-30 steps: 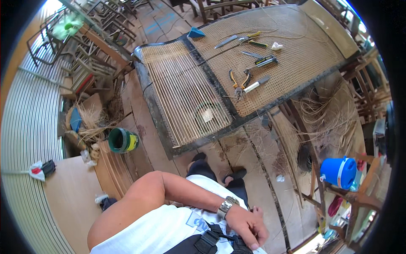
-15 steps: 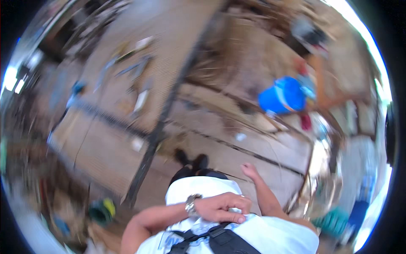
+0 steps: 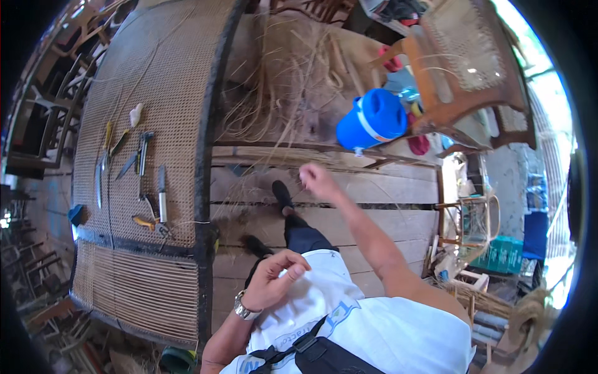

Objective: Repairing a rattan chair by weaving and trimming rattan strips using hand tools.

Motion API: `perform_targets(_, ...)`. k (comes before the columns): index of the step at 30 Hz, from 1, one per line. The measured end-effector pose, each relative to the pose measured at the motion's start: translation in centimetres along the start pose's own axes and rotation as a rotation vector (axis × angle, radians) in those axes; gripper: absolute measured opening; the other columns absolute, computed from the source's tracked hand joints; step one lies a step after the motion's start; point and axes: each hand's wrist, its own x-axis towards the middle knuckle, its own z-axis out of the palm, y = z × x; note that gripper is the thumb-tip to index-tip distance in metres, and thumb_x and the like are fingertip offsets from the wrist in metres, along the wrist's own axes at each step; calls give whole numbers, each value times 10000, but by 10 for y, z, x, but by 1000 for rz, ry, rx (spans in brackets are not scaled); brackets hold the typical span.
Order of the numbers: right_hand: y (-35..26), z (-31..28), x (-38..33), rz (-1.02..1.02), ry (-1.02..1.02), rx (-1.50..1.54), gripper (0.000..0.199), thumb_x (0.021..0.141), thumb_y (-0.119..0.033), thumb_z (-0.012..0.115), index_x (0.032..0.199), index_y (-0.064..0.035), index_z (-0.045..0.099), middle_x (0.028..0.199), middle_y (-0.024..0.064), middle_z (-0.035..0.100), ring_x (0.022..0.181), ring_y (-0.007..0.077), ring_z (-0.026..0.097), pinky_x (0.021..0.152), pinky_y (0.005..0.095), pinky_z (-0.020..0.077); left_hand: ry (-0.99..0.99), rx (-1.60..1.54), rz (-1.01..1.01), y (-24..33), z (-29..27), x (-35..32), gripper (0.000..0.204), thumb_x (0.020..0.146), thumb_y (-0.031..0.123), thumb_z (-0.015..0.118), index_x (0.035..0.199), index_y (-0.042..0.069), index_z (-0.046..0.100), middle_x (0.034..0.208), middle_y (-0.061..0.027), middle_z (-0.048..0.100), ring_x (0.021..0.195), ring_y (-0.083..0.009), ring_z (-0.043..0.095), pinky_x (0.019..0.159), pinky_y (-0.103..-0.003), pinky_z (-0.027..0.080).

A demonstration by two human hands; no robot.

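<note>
My left hand [image 3: 278, 279], with a metal watch on its wrist, is held in front of my white shirt [image 3: 311, 283]. Its fingers are loosely bent, the thumb stands apart from them, and I see nothing in it. Farther ahead, over the plank floor [image 3: 374, 224], my right hand [image 3: 319, 181] is curled into a loose fist at the end of a stretched arm; nothing shows in it. To the left, a woven cane panel [image 3: 168, 75] in a dark frame carries several tools, among them a white-handled knife [image 3: 162, 202] and a yellow-handled tool [image 3: 145, 222].
A blue water jug [image 3: 374, 118] with a white handle stands ahead on the right, beside a wooden chair [image 3: 461, 100] with a cane seat. Loose cane strands [image 3: 268, 93] lie ahead. A green crate [image 3: 501, 254] stands at the right. Chair frames [image 3: 59, 106] line the far left.
My view has swung, and the cane panel now runs upright at the left. My right arm has swung forward. My left hand has moved left across my shirt, and my feet have stepped.
</note>
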Motion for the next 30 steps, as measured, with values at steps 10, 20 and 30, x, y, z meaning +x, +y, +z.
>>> perform_targets(10,-113,51,226,112,284,-338,559,886,-426,599,1165,53,521,1047,254,657,1024,371,645,890,452,510,772,-219,-163,-14,-63,53,191,992,217,567,1002,35,622,912,-44,677,798,-84,592,753,-228,470)
perform_targets(20,-75,104,288,237,190,-594,700,721,-337,777,1209,47,455,1169,269,567,1026,393,622,881,460,521,865,-340,-58,30,-96,194,204,994,245,564,973,48,613,891,-26,661,751,-69,563,715,-212,455)
perform_targets(30,-72,-56,265,282,-446,1075,212,903,-44,635,1110,-76,611,936,51,682,830,164,672,729,319,572,953,-257,-23,37,-137,233,194,972,265,606,975,73,639,892,-4,678,758,-48,582,718,-195,463)
